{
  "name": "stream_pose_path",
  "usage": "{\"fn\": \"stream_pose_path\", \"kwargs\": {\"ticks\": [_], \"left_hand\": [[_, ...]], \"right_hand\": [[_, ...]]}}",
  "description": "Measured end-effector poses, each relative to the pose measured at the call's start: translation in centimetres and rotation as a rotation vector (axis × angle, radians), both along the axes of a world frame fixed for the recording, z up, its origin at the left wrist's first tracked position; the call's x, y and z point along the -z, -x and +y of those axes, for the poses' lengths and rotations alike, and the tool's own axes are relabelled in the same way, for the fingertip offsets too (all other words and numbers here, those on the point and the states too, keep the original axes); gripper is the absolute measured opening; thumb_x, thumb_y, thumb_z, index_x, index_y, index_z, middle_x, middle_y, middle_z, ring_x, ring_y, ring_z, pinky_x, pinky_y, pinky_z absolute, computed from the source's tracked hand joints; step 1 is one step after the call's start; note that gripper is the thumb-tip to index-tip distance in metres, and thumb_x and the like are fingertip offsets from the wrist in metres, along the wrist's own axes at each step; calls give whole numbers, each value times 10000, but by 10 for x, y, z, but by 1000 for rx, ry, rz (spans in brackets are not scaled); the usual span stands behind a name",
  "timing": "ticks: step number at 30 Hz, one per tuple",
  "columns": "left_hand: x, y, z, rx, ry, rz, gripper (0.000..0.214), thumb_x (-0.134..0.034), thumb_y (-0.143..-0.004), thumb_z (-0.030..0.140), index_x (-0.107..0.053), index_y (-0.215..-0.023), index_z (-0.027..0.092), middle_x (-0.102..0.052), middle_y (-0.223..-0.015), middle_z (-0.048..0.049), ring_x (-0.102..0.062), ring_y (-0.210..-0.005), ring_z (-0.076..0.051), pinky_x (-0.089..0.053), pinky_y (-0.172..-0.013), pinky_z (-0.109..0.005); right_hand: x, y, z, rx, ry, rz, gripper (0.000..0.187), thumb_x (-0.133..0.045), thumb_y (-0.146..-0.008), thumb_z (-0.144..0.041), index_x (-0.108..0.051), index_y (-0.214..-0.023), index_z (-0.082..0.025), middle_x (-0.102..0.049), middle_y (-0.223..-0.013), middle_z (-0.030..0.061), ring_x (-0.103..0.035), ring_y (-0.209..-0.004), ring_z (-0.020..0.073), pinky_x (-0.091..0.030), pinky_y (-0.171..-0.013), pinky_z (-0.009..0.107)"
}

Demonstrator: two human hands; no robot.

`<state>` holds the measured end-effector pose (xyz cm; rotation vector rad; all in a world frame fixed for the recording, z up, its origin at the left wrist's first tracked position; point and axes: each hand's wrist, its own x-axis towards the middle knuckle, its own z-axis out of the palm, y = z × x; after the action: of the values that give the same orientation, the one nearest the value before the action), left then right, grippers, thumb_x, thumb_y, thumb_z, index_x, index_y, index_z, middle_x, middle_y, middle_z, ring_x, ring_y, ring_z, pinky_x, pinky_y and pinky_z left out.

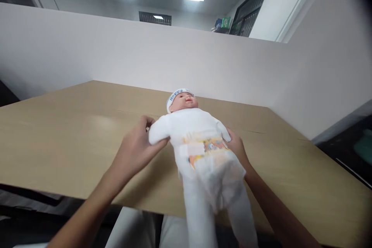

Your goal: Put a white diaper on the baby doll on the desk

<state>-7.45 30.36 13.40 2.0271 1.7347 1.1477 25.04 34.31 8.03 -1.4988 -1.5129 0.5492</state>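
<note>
A baby doll (192, 124) in a white suit and a white headband lies on its back on the wooden table (72, 139), head away from me, legs hanging over the near edge. A diaper (216, 166) with a coloured printed waistband is wrapped round its hips. My left hand (138, 149) is closed round the doll's arm and side. My right hand (236, 145) grips the doll's other side at the diaper's waistband; its fingers are partly hidden behind the doll.
White partition walls (116, 54) stand along the table's far and right edges. A dark surface (351, 151) lies beyond the table at the right. My lap in light trousers (139, 228) shows below the near edge.
</note>
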Motion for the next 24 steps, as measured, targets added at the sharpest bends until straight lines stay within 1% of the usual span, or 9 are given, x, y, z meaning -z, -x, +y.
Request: {"fn": "stream_pose_path", "kwargs": {"ticks": [1,3,7,11,14,17,19,22,24], "left_hand": [[2,-4,-28,2,-17,-18,455,-702,-847,565,-493,-1096,247,-699,-958,-10,-704,-799,-255,-480,-645,-303],[16,-14,-81,36,-32,-65,424,-665,-875,495,-453,-1139,240,-679,-949,-16,-702,-786,-252,-508,-655,-316],[62,-20,-174,161,80,-110,390,-629,-888,354,-399,-1183,245,-674,-994,-29,-706,-776,-234,-542,-665,-321],[107,7,-254,279,237,-41,500,-661,-771,256,-413,-1205,274,-684,-913,-11,-693,-721,-259,-546,-657,-353],[141,39,-302,294,371,-3,546,-658,-729,244,-460,-1233,312,-720,-928,-8,-721,-766,-296,-562,-687,-377],[170,63,-331,228,442,39,535,-664,-714,285,-515,-1227,327,-745,-971,-12,-748,-819,-325,-584,-716,-393],[180,72,-340,201,452,79,534,-658,-723,313,-544,-1245,328,-758,-1001,-23,-764,-832,-335,-597,-724,-401],[180,80,-342,244,410,215,553,-648,-766,389,-581,-1315,389,-772,-1071,-33,-778,-878,-369,-599,-716,-441],[176,86,-341,282,373,305,563,-656,-779,445,-604,-1340,443,-774,-1100,-41,-772,-921,-399,-586,-725,-478]], "right_hand": [[-3,-4,-17,-19,9,6,424,-696,-833,-424,-731,-1205,-225,-787,-1077,34,-693,-954,262,-494,-751,280],[-3,-10,-53,-49,18,26,394,-673,-832,-391,-719,-1184,-219,-771,-1081,33,-683,-968,253,-500,-783,283],[8,-15,-129,-130,63,38,279,-642,-863,-365,-695,-1091,-213,-738,-975,18,-650,-908,225,-495,-771,278],[22,-4,-204,-252,126,-10,192,-609,-878,-301,-691,-1022,-205,-744,-954,30,-649,-882,219,-494,-777,289],[33,15,-243,-388,192,-18,222,-601,-898,-295,-710,-1070,-208,-769,-1034,46,-681,-946,229,-504,-826,302],[56,37,-260,-454,257,-103,208,-601,-915,-299,-719,-1070,-225,-777,-1024,37,-695,-931,216,-486,-804,286],[79,50,-260,-456,322,-233,202,-575,-929,-282,-726,-1052,-228,-777,-1001,41,-694,-919,209,-470,-802,284],[117,60,-257,-490,420,-388,232,-601,-923,-296,-762,-1073,-226,-780,-1051,69,-690,-1004,242,-469,-919,339],[134,59,-258,-508,453,-408,309,-638,-914,-338,-771,-1172,-231,-766,-1175,96,-668,-1126,277,-452,-1029,404]]}}
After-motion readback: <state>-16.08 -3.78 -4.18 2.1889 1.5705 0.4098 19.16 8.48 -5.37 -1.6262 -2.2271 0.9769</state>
